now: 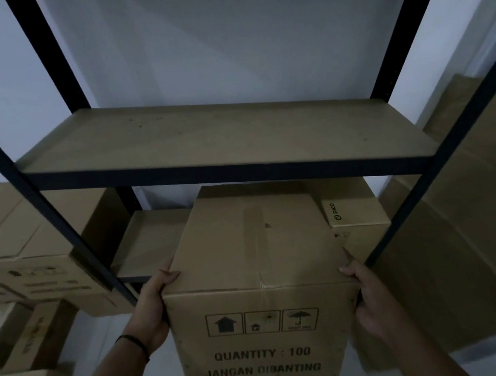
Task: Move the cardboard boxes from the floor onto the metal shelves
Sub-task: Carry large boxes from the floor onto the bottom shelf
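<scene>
The metal rack (227,171) has dark uprights and brown shelf boards. The upper shelf (221,136) carries nothing visible. The lower shelf (146,241) holds a small box (359,208) marked PICO at its right end; its left part is bare.

The held box (257,277) is plain brown cardboard. Its top flaps are closed, with a strip of tape along the centre seam. The front face carries three handling symbols in frames, then the lines QUANTITY : 100 and JANGAN DIBANTING. Whether its far end rests on the lower shelf cannot be told; its near end stands out in front of the rack, above the floor.

The left hand (149,310) grips the box's left side, thumb over the top front corner. A dark band (134,343) sits on that wrist. The right hand (370,303) grips the right side, thumb at the top edge. The box lies between the two hands, both touching it.

More boxes (36,251) are stacked to the left of the rack. Flat cardboard sheets (468,213) lean against the wall on the right.
</scene>
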`<state>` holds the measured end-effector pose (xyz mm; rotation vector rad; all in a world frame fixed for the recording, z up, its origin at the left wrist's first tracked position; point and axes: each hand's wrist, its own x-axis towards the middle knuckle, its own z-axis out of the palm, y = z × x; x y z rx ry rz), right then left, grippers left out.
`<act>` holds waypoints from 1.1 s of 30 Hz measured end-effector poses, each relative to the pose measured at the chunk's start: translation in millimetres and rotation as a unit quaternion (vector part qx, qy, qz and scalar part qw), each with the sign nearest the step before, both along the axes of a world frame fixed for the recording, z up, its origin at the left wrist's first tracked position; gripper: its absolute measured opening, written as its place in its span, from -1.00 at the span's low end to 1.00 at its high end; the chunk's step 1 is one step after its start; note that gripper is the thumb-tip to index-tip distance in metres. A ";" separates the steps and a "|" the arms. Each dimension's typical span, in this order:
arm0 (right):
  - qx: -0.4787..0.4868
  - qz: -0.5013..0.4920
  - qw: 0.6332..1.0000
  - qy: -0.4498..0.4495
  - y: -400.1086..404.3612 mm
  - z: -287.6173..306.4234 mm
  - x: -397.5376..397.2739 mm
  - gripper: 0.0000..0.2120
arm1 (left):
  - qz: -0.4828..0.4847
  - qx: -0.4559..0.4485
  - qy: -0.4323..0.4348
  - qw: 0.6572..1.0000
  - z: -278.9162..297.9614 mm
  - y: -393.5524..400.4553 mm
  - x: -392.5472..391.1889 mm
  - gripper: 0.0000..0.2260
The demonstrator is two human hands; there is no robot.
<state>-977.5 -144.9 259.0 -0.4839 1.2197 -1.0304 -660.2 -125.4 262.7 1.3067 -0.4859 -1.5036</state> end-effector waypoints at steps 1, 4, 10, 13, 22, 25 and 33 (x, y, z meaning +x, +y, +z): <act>0.004 -0.003 1.000 0.010 -1.4 -0.7 2.5 -0.71 | 0.003 0.001 0.003 1.000 -1.2 -2.9 1.4 -0.66; 0.016 -0.009 0.998 0.058 -2.0 -3.8 7.6 -0.69 | 0.010 0.007 0.013 1.000 -1.1 -9.2 2.4 -0.70; 0.118 0.032 0.984 0.133 1.1 -1.8 8.5 -0.58 | 0.024 0.008 0.001 1.000 -7.3 -10.9 3.3 -0.78; 0.109 0.062 0.985 0.117 2.3 -4.5 5.7 -0.45 | 0.033 0.017 -0.027 0.999 -10.7 -11.1 1.7 -0.79; 0.079 0.022 0.986 0.146 -4.1 -38.3 6.8 -0.47 | -0.051 0.080 -0.092 0.991 -22.7 -8.4 -20.1 -0.72; 0.075 0.039 0.974 0.210 -5.9 -59.8 -0.3 -0.37 | -0.020 0.064 -0.093 0.993 -40.0 -10.1 -28.0 -0.67; -0.050 0.191 0.896 0.398 5.6 -69.0 -6.6 -0.07 | 0.030 0.023 -0.223 0.974 -60.3 -14.0 -42.1 -0.59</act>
